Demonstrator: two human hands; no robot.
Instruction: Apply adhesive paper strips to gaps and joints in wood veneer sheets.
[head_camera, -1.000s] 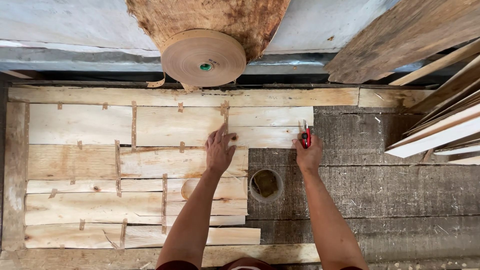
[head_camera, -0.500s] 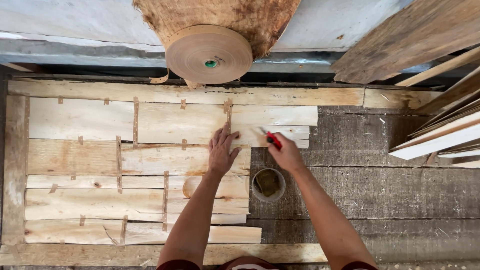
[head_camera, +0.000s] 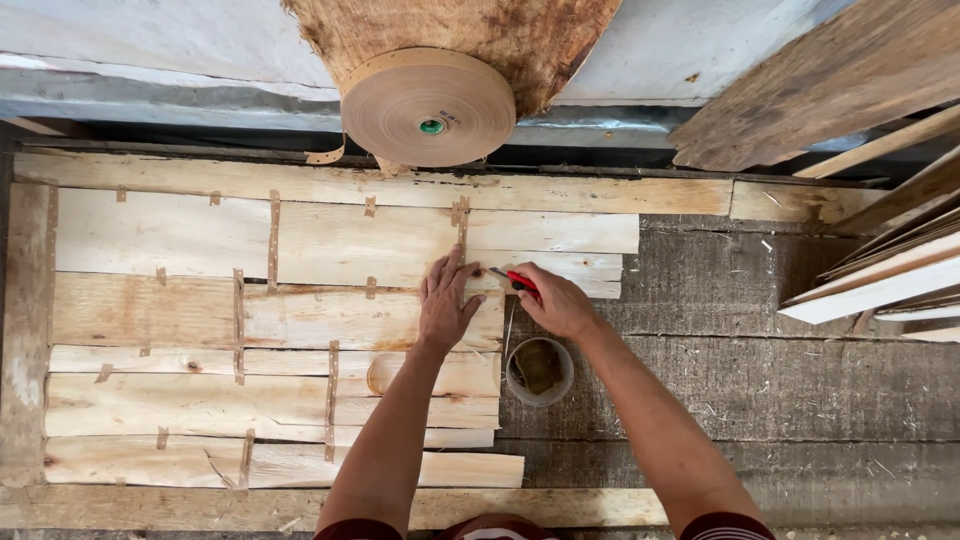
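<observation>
- A sheet of pale veneer strips (head_camera: 200, 330), joined by short bits of brown tape, fills the left and centre of the frame, lying flat on the counter (head_camera: 760, 400).
- A wooden frame edge (head_camera: 25, 320) runs down the far left; a long board (head_camera: 380, 185) borders the sheet along the top.
- At upper centre a big roll of brown paper tape (head_camera: 428, 107) stands on edge, its loose end hanging at its lower left.
- The left hand (head_camera: 447, 303) lies at centre frame, open and flat, fingers spread, pressing on the veneer just beside a vertical taped seam (head_camera: 461, 225).
- Just below and right of that hand, a small round tub (head_camera: 539, 369) sits on the counter beside the sheet's right edge.
- The right hand (head_camera: 556, 301), right of centre, is closed around a red-handled knife (head_camera: 514, 280), whose tip points left toward the left fingertips and lies over the veneer.
- Stacked boards (head_camera: 880, 280) lean in at the right edge; a dark plank (head_camera: 820, 90) crosses the upper right.
</observation>
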